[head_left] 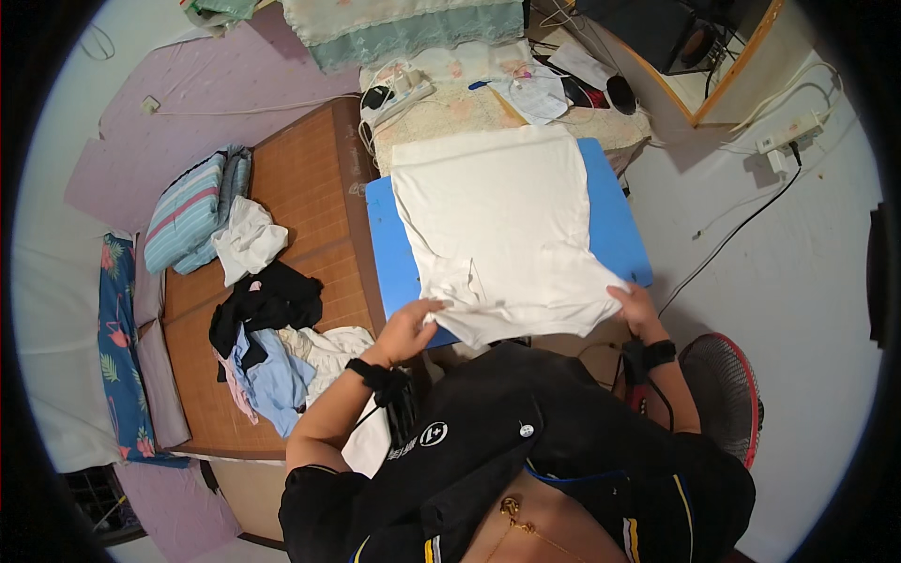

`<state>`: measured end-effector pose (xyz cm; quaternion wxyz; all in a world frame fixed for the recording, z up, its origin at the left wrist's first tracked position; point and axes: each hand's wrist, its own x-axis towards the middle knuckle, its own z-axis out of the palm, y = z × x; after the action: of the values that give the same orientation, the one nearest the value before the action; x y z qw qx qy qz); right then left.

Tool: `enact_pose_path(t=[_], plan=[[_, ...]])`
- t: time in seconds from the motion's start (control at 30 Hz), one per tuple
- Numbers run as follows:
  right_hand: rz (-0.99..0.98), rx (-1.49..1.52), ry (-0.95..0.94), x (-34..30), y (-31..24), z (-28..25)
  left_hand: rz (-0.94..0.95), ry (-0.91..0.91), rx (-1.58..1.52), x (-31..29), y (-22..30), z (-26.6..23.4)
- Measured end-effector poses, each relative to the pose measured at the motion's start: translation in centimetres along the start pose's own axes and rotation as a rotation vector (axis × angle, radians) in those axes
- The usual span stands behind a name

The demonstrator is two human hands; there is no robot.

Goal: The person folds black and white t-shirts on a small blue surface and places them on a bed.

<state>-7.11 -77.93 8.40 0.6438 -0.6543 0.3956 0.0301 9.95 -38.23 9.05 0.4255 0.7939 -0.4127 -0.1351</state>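
A white T-shirt [497,206] lies spread over a blue table [615,220], its far end flat and its near end drawn over the table's front edge. My left hand [407,330] pinches the shirt at its near left side. At the near right corner, my right hand [638,310] grips the fabric between thumb and fingers. Between the two hands the cloth hangs slightly slack, with folds across it. A small loose strip or crease [472,279] shows on the near left part of the shirt.
To the left, a bed with a brown mat [310,188] bears a heap of clothes [272,375], a white garment [249,239] and a folded striped quilt [188,211]. Behind the table, a cloth-covered surface [450,117] holds cables and papers. A red-rimmed fan [723,394] stands at right.
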Motion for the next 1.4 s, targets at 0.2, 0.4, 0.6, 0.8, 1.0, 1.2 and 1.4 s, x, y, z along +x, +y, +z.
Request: enact_pose_path(t=[0.2,0.4,0.6,0.8,1.0,1.2,1.4], plan=[[-0.263,-0.073,0.135,-0.1,-1.4,-2.2,-0.148,-0.141,-0.086,2.1,4.0,-3.1],[-0.405,-0.157,0.162,-4.9,-3.6,-2.4,-0.230,-0.330,-0.241,-1.3,2.4,-0.7],[0.047,0.129,-0.257,-6.3,-7.3,-2.4,-0.352,-0.377,-0.528,-0.5,2.1,-0.8],[-0.468,-0.060,-0.475,2.4,-7.8,-2.8,-0.528,-0.309,-0.671,4.5,-3.2,-2.3],[0.133,0.870,-0.382,15.6,-12.9,2.4,-0.684,0.366,-1.267,12.8,-11.0,-3.2],[-0.158,-0.120,0.036,20.4,-10.2,4.8,-0.975,0.561,-1.055,13.1,-14.6,-1.3],[-0.493,-0.613,0.304,23.1,-3.4,1.8,-1.002,0.333,-0.753,10.9,-11.5,-0.6]])
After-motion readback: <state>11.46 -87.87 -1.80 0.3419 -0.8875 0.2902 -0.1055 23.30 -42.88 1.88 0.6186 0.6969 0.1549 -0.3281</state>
